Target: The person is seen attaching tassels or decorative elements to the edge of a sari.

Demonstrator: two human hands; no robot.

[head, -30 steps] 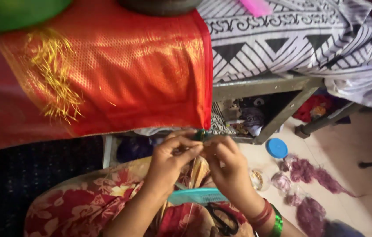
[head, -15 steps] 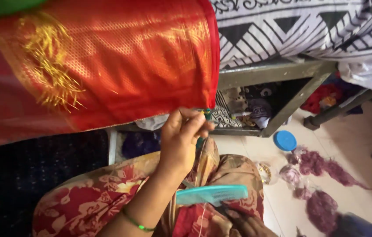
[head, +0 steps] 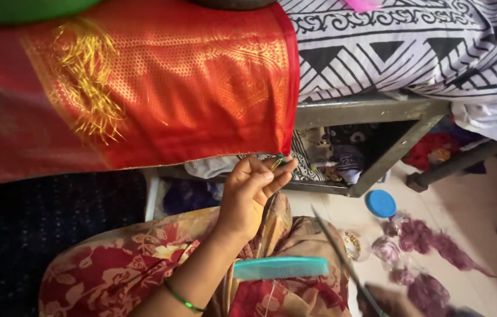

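Soft, even daylight fills the frame, brightest on the floor [head: 483,235] at lower right. The lower left is dim and shadowed. The red cloth [head: 143,88] shows mild sheen. Motion blur smears the scissors [head: 348,264] at lower right; the edges look slightly soft.

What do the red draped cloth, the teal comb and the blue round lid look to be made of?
Red cloth: a woven fabric, probably silk-like, with a sheen and gold metallic-looking thread motifs and loose gold fringe strands. Teal comb: most likely moulded plastic, with a smooth, uniform colour and even teeth. Blue lid on the floor: apparently plastic, solid matte blue. The left hand pinches something small at the cloth's edge.
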